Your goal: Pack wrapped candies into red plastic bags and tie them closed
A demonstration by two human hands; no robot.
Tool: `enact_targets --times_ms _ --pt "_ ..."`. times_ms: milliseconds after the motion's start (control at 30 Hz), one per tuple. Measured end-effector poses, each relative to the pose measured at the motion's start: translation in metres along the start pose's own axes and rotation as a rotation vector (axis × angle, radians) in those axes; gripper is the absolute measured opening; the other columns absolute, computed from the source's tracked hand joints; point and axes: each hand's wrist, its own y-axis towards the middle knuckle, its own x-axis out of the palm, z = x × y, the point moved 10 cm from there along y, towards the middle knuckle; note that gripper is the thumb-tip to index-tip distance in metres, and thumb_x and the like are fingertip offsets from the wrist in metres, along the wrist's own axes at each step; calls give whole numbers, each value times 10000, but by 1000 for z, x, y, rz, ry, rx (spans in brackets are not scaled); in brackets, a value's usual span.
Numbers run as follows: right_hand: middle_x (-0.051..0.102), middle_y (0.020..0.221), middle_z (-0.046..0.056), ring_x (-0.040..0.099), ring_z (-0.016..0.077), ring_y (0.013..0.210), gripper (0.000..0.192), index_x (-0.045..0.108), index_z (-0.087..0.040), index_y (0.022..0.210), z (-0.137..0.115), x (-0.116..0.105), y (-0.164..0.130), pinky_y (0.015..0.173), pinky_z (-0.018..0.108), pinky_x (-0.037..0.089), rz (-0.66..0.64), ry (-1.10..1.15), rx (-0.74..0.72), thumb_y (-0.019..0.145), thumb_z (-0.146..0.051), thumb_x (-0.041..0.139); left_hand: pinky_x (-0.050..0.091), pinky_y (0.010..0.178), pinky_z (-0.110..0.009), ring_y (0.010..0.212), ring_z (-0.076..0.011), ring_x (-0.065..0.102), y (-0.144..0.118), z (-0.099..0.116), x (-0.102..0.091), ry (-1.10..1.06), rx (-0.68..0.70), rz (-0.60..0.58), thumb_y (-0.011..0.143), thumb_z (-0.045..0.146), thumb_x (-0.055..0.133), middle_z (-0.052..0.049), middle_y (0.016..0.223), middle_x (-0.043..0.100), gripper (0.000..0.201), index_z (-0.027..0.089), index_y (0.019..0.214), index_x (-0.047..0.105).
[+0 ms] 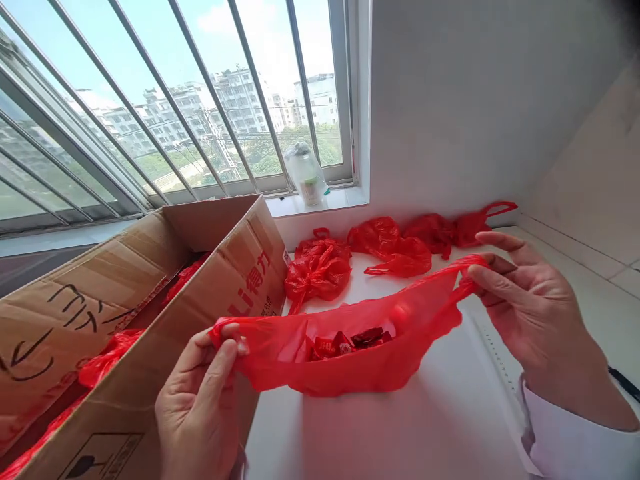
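A thin red plastic bag (350,347) hangs stretched between both hands above the white counter. My left hand (200,400) pinches its left handle, and my right hand (530,307) pinches the right handle. Small red-wrapped packets (350,341) show through the film at the bag's bottom. Behind it, three tied red bags lie on the counter: one near the box (317,270), one in the middle (393,248) and one farther right (453,230).
An open cardboard box (150,320) with red bags inside stands at the left, touching the counter's edge. A clear bagged bottle (307,175) sits on the window sill. A barred window is behind; a white wall (475,100) rises beyond the counter (410,427).
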Motion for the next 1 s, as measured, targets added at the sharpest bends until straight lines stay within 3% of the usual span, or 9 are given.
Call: enact_targets --times_ms 133,267,333,433,533,700,800,900,1000 --pt "657 843 -4 607 92 719 407 664 -268 1037 -15 -8 -9 635 164 511 53 53 2 661 -211 809 513 667 -94 709 -68 568 -14 29 20 -13 126 -50 701 320 787 43 823 652 225 249 899 708" --pt "668 842 0 635 117 797 379 672 -268 976 -40 -12 -25 719 192 519 162 -39 -114 627 -231 815 502 731 -91 799 -81 579 -31 47 13 105 272 18 774 272 741 44 852 656 207 260 974 693" --pt "668 854 -2 642 135 816 333 669 -282 946 -54 -17 -33 735 224 523 227 -180 -222 643 -255 803 511 733 -110 813 -97 589 -32 48 11 161 307 -18 779 273 733 42 871 661 245 271 1017 679" --pt "700 864 0 664 168 764 233 701 -298 900 -50 -8 -28 691 290 526 71 -511 -231 686 -363 763 527 732 -153 853 -129 611 -28 34 22 285 281 -268 776 277 727 20 981 654 307 297 1074 657" --pt "735 846 3 690 202 758 231 727 -318 910 -35 -3 -21 694 333 525 -122 -726 -207 726 -457 708 515 870 -233 1023 -190 592 -30 21 27 381 294 -458 797 275 691 -14 1157 584 276 300 1072 668" --pt "754 802 8 687 178 675 286 701 -364 1038 -32 0 -23 592 275 507 -329 -833 -223 800 -511 640 421 1040 -351 1240 -287 468 -38 15 27 438 348 -596 792 364 662 -50 1292 527 274 284 1050 705" --pt "749 762 15 673 168 618 274 692 -362 1065 -32 1 -29 546 248 509 -395 -716 -155 810 -457 663 373 1075 -466 1310 -341 407 -40 15 37 406 362 -712 838 381 598 -45 1426 467 220 268 967 736" --pt "717 712 11 608 139 536 293 707 -336 1034 -35 -5 -32 438 204 472 -339 -559 -86 755 -422 730 316 1091 -530 1280 -343 450 -45 18 58 242 364 -861 908 366 495 -60 1272 615 295 249 816 749" --pt "672 691 -12 537 96 505 293 713 -320 1001 -40 -7 -32 393 152 439 -253 -434 -57 718 -362 775 452 937 -449 971 -260 625 -51 11 91 51 184 -997 959 377 418 -58 826 693 375 222 758 694"
